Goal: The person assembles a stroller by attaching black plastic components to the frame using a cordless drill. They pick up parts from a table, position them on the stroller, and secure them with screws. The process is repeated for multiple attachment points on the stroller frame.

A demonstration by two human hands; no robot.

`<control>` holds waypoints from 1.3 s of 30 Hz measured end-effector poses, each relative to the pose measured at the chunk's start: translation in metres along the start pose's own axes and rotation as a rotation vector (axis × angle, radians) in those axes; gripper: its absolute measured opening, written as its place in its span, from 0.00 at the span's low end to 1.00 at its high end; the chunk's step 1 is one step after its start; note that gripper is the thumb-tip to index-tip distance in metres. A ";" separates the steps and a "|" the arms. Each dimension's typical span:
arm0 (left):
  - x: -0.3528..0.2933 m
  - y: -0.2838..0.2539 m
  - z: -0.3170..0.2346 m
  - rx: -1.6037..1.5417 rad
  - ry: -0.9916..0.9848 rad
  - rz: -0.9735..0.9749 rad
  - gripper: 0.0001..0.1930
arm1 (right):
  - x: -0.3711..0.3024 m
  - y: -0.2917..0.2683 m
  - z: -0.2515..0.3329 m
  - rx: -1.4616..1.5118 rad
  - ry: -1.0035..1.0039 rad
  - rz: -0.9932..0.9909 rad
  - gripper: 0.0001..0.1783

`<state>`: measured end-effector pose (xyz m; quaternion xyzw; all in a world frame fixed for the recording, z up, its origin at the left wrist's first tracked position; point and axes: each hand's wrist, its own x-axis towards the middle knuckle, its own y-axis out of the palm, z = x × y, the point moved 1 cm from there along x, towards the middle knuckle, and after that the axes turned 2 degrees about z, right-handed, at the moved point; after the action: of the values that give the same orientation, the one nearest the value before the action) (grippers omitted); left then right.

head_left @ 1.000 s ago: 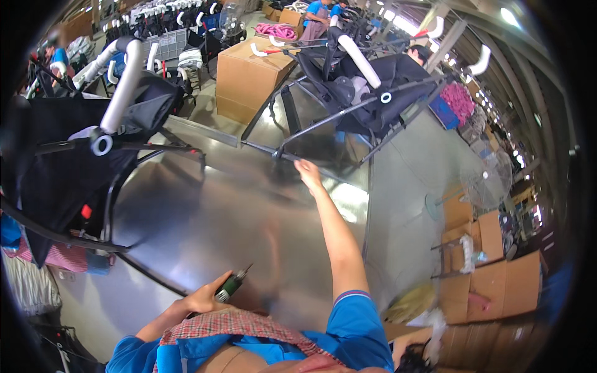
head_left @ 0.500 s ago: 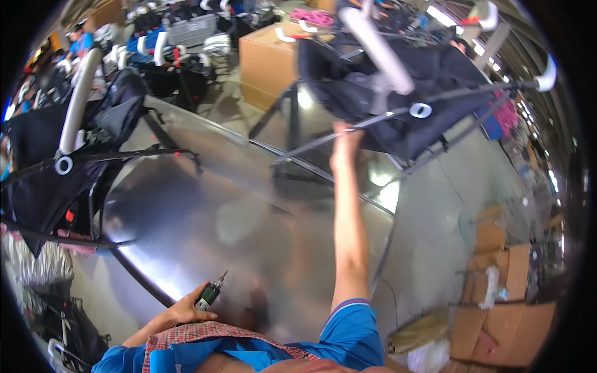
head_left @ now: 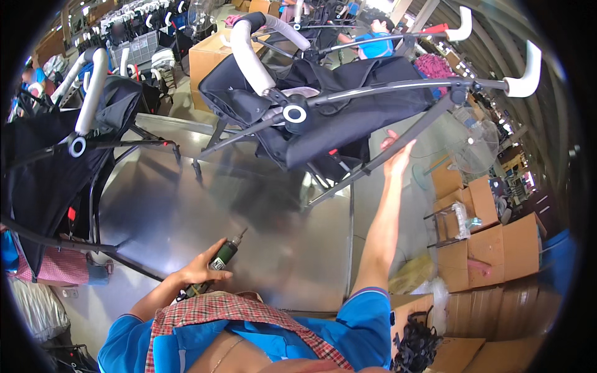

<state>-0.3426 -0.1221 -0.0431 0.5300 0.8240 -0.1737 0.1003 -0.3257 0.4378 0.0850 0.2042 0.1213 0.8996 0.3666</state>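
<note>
My left hand [head_left: 200, 270] is closed round a dark green electric screwdriver [head_left: 225, 253], its thin bit pointing up and to the right over the metal tabletop. Out in front, my stretched right hand [head_left: 399, 156] grips a dark lower tube of a black stroller [head_left: 354, 133], its fingers partly hidden by the tube. This stroller lies tilted across the far side of the table, with white-covered handles [head_left: 524, 73] to the right and a white ring on its joint. Another black stroller [head_left: 50, 137] stands at the left edge, away from both hands.
The shiny metal table [head_left: 186, 205] lies before me. Cardboard boxes [head_left: 485, 255] and a standing fan [head_left: 476, 142] are on the right. A large carton [head_left: 208, 59] sits behind the table. Another person in blue [head_left: 376, 45] is beyond the stroller, among more strollers.
The far stroller now sits further left and nearer in view. My right hand has shifted right to its lower tube. My left hand still holds the screwdriver, now slightly higher. The view has shifted too.
</note>
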 end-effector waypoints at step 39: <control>-0.022 -0.091 -0.027 0.000 0.001 -0.353 0.29 | -0.288 0.027 -0.004 -0.433 0.537 0.260 0.20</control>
<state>-0.4149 -0.1648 0.0054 0.3772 0.9043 -0.1881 0.0679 -0.1575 0.2141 0.0113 -0.1077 -0.0071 0.9650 0.2389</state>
